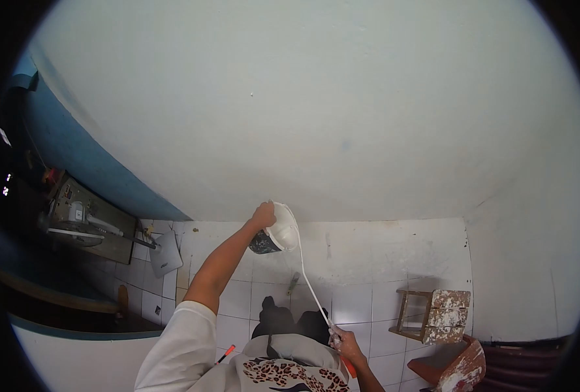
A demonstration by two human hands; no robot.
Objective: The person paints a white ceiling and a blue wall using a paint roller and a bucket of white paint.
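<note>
Head view: left hand (264, 215) grips bucket (282, 235) at its left; nearer right hand (343, 344) grasps white rod (313, 292). Bucket best kept steady.

Bucket (266, 244) before wall (342, 117), stool (448, 317) on floor (352, 304) at right, fan (77, 213) at left

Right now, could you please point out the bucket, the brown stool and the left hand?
Bucket (264, 244), head view: dark outer wall.
Brown stool (448, 317), head view: paint-marked seat.
Left hand (264, 214), head view: its middle.
</note>
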